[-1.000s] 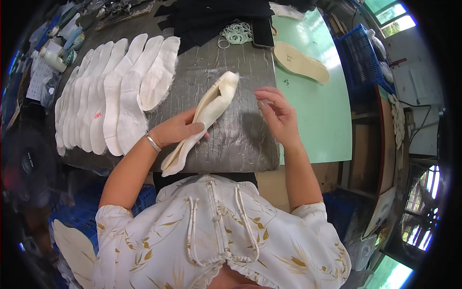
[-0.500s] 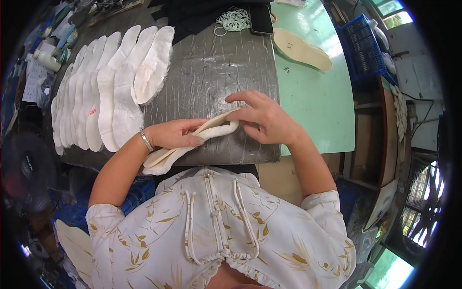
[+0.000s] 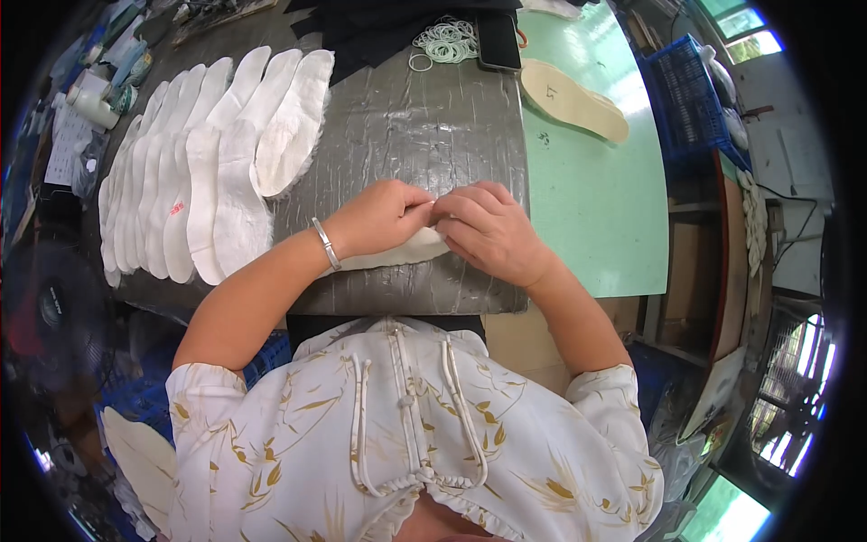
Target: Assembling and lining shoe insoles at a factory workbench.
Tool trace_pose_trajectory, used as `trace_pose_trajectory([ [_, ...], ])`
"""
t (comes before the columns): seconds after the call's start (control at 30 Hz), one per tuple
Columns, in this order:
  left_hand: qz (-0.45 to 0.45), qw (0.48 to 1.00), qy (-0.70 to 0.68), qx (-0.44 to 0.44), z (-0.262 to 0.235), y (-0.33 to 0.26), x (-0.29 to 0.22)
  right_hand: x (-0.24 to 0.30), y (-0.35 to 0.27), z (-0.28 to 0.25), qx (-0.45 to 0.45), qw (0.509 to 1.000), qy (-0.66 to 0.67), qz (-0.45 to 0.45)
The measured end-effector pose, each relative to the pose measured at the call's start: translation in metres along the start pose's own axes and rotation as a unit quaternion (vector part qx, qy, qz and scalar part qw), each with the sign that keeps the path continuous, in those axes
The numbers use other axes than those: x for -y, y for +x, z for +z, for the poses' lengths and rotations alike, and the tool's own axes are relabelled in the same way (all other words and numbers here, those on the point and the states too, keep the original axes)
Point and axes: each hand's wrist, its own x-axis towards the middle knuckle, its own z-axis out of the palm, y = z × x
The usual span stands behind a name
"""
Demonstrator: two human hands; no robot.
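Observation:
A cream-white insole [image 3: 397, 254] lies close to the near edge of the dark table, mostly covered by my hands and left forearm. My left hand [image 3: 384, 217] reaches over it, with thumb and fingers pinched at its right end. Right beside it, my right hand [image 3: 492, 230] has its fingers curled round that same end, and the fingertips of both hands meet there. What exactly lies between the fingertips is hidden.
Overlapping white fleecy insoles [image 3: 217, 172] form a row at the left. Stiff cream insole pieces [image 3: 573, 101] lie on the green board [image 3: 596, 217]. Farther back are pale rubber bands [image 3: 445, 42], a black phone [image 3: 498, 42] and black cloth [image 3: 388, 32]. A blue crate [image 3: 682, 95] stands right.
My left hand has moved right and away from me, from the insole's middle to its right end beside my right hand. My right fingers have closed in, and the insole now lies lower on the table.

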Motion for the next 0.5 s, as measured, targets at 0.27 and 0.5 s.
trace_pose_trajectory([
  [0.27,-0.08,0.995,0.045,-0.047,0.005,0.008,0.013,-0.002,-0.02,-0.004,0.037,0.998,0.043,-0.035],
  [0.5,-0.017,0.996,0.088,-0.016,0.004,0.003,0.002,-0.025,-0.015,-0.019,0.101,0.966,0.184,0.151],
])
